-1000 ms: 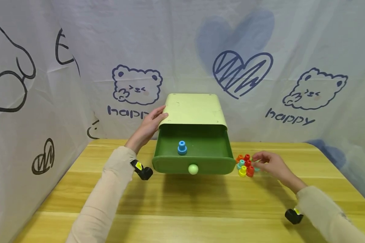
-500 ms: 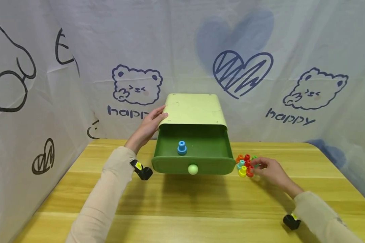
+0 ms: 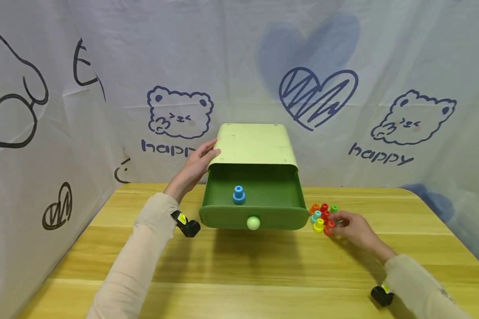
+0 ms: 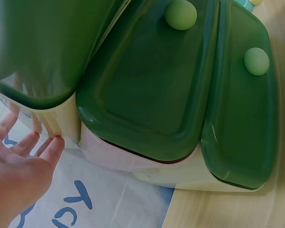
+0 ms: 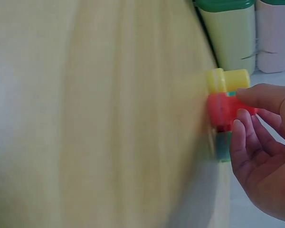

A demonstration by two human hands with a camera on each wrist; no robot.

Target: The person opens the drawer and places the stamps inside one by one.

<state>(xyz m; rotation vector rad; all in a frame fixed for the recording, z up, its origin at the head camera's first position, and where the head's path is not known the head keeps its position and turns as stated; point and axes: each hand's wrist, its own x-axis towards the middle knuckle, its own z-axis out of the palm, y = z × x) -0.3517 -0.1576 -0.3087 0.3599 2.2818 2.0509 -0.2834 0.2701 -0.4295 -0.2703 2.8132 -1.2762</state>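
Red peg (image 5: 218,110): where is it, and which hand is nearer?

It's on the worktop (image 3: 259,266), at the near edge of a small group of coloured pegs, right of the drawer (image 3: 267,194). The right hand (image 3: 353,227) is at it, coming in from the right; the left hand (image 3: 195,165) is well apart, across the cabinet (image 3: 255,144).

What are the hands doing?

In the right wrist view, thumb and fingers pinch the peg's narrow upper part. The left hand's fingers are fairly straight, their tips resting against the cabinet's left side.

How does the peg stand?

Its long axis looks upright, wide base down. I can't tell whether that base touches the wood or leans a little.

And the edges around it?

Just beside it on the left is a yellow peg (image 3: 318,227); other pegs crowd behind. Farther left rises the drawer's right wall, with the drawer out at the top of the cabinet, so its rim sits higher than the pegs. Inside, a blue peg (image 3: 238,196) stands left of centre.

Where is there room?

Mostly toward the person and to the right, where the worktop runs on, and above the group. Inside the drawer, bare floor shows right of the blue peg.
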